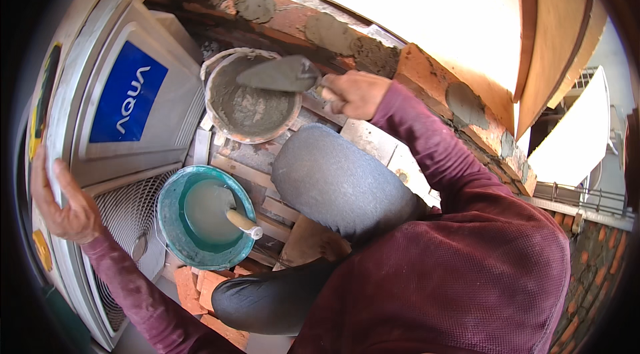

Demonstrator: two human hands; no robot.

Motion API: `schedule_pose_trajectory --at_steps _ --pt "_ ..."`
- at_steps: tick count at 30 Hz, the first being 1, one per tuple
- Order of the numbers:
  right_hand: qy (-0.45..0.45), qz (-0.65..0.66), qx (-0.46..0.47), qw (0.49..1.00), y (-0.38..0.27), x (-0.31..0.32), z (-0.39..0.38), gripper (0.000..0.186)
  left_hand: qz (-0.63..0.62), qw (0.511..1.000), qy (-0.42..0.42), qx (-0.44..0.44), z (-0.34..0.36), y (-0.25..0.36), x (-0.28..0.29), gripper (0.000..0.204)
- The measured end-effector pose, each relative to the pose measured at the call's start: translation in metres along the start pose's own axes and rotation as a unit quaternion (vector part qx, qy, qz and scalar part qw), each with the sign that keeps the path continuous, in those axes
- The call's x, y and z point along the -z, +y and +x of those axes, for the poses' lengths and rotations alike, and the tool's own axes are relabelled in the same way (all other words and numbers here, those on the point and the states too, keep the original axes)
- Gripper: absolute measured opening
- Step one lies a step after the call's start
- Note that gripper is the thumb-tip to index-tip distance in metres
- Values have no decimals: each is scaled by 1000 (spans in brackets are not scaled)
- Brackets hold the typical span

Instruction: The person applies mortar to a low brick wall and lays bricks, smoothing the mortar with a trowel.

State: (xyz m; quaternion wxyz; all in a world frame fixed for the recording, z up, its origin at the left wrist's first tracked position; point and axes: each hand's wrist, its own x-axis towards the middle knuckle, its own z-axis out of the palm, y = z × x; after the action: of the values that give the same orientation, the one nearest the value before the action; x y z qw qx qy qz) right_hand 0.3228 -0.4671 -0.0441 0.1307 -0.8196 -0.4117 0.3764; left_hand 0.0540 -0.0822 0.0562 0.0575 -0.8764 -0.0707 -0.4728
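Note:
My right hand (357,95) is closed round the handle of a pointed trowel (273,75). The trowel's blade, smeared with grey mortar, is over the far side of a bucket of wet mortar (257,114). At the left, my left hand (67,206) rests on the pale edge of a grey outdoor air-conditioner unit (80,107), thumb and fingers apart. Just beyond its fingertips lies a yellow and black tool (45,97), whose kind I cannot make out. Nearer me stands a teal bucket (167,221) of cloudy water, with a pale wooden handle (241,223) sticking out.
A low brick wall (287,19) with mortar dabs on top runs from the far left to the right. Plywood sheets (553,34) lean beyond it at the right. Loose bricks (190,291) lie by my bent leg, and wood strips (247,171) cover the floor between the buckets.

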Motion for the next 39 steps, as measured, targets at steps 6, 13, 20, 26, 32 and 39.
schedule_pose_trajectory --at_steps 6,13,20,26,32,39 --pt "-44 -20 -2 999 5 -73 32 42 -311 721 -522 333 -115 76 -171 53" --pt "-22 -47 -59 997 54 -74 -13 39 -72 689 -627 356 -186 105 -304 68" --pt "-41 -285 44 957 13 -30 70 29 -324 508 -566 563 -232 30 -350 65" --pt "69 -224 -121 965 26 -88 112 27 -472 459 -485 576 -203 106 -257 37" --pt "150 -247 -66 955 45 -101 104 27 -433 660 -440 427 -160 172 -222 33" --pt "-52 -285 18 957 43 -138 103 41 -444 636 -409 480 -192 154 -228 28"
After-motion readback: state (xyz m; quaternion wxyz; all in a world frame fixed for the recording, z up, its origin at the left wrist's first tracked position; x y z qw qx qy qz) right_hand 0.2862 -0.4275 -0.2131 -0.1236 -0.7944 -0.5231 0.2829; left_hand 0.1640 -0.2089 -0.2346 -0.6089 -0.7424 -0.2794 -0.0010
